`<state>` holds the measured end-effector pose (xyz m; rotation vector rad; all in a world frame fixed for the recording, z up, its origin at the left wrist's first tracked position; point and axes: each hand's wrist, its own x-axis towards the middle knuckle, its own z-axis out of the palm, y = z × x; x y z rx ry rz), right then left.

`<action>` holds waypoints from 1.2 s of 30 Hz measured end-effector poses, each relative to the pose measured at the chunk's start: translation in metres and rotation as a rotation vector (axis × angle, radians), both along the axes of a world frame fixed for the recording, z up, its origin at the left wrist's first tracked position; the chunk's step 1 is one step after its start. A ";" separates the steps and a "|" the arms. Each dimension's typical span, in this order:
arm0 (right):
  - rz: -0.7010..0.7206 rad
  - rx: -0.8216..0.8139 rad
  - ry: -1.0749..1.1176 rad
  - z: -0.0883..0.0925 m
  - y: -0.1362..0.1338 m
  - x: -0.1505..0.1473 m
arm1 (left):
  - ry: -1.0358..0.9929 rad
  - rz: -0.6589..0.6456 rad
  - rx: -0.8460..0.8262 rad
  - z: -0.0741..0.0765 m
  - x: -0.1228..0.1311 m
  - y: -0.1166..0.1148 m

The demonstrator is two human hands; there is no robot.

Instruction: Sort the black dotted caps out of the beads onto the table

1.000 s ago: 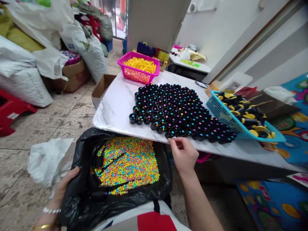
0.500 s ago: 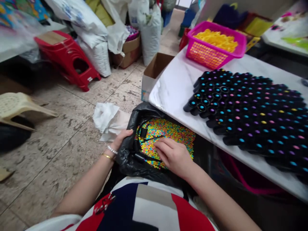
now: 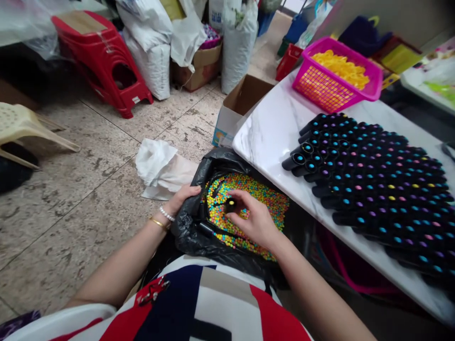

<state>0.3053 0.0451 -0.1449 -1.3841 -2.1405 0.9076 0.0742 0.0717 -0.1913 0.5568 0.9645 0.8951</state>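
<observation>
My left hand (image 3: 182, 199), with bracelets on its wrist, is closed on the left rim of a container lined with a black plastic bag (image 3: 185, 226). Inside lie many small multicoloured beads (image 3: 263, 201). Over them my right hand (image 3: 258, 220) holds a short black tube (image 3: 231, 206) between thumb and fingers; a yellow bead shows at its end. Another black tube (image 3: 206, 229) rests in the bag's left part. On the table to the right, rows of black tubes (image 3: 377, 175) lie packed together, with blue, purple, pink and yellow dots at their ends.
The white marbled table (image 3: 265, 142) overhangs the container's right side. On it stands a pink basket (image 3: 320, 87) of yellow pieces. An open cardboard box (image 3: 227, 121) is by the table corner. White plastic (image 3: 156, 166), a red stool (image 3: 106, 66) and a cream stool (image 3: 21, 123) are on the floor.
My right hand has turned and opened out from a pinch low over the beads, and a black tube now shows in its fingers. The left hand keeps its hold. The view has shifted slightly.
</observation>
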 end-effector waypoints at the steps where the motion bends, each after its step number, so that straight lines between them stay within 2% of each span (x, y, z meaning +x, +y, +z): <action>1: -0.077 -0.075 0.020 -0.002 -0.005 0.012 | -0.002 0.004 0.003 0.000 0.000 0.000; 3: -0.198 -0.189 0.031 -0.008 -0.015 0.031 | 0.002 0.008 0.014 0.001 0.000 -0.001; 6: -0.251 -0.224 0.002 -0.018 -0.025 0.044 | 0.013 -0.002 0.021 0.002 0.001 0.000; 11: -0.351 -0.179 -0.077 -0.026 -0.028 0.028 | 0.062 0.011 0.036 0.003 0.002 0.002; 13: -0.257 -0.113 -0.122 -0.026 -0.030 0.020 | 0.085 0.024 0.044 0.002 0.002 0.003; 16: 0.027 0.057 -0.125 -0.024 -0.032 0.017 | 0.102 0.033 0.038 0.000 0.001 0.003; 18: 0.137 0.157 -0.145 -0.022 -0.030 0.024 | 0.099 0.030 0.029 -0.001 0.001 0.002; 22: 0.099 0.316 -0.417 -0.018 -0.021 0.038 | 0.079 0.020 0.009 -0.003 0.001 0.002; 25: 0.138 0.332 -0.535 -0.016 -0.019 0.032 | 0.075 0.031 0.010 -0.002 0.001 0.002; 27: 0.194 0.291 -0.457 -0.015 -0.021 0.023 | 0.078 0.037 0.014 -0.001 0.002 0.003; 29: 0.192 0.217 -0.300 -0.012 -0.024 0.017 | 0.081 0.039 0.016 0.001 0.002 0.002; 33: 0.083 -0.035 0.082 -0.003 -0.030 0.023 | 0.095 0.039 0.008 0.000 0.002 0.001; 36: -0.027 -0.163 0.243 0.001 -0.035 0.037 | 0.101 0.035 0.004 -0.003 0.001 0.002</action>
